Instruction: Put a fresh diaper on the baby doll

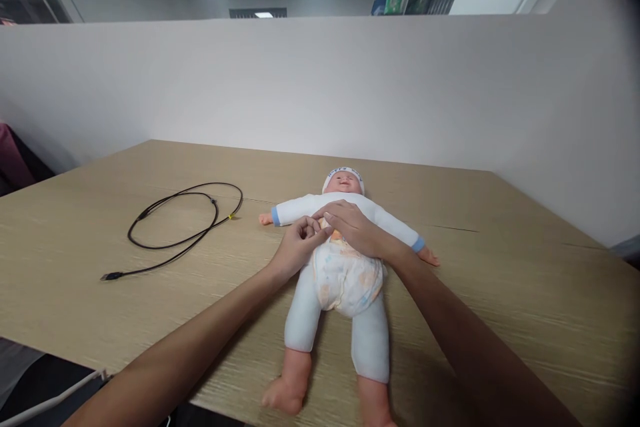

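A baby doll point(305, 320) in a white suit with blue cuffs and a white headband lies on its back, legs toward me. Around its hips is a white diaper point(347, 280) with pale orange and blue print. My left hand point(297, 243) has its fingers curled and its thumb pressed at the diaper's upper left edge, at the waist. Across the doll's belly lies my right hand point(355, 227), its fingers stretched out over the top of the diaper. The fingertips of both hands meet there and partly hide the waistband.
A looped black cable point(175, 245) with a yellow tag rests on the wooden table point(225, 333), left of the doll. Behind the table stands a white partition point(250, 87). A white metal bar point(55, 400) shows below the table's near left edge.
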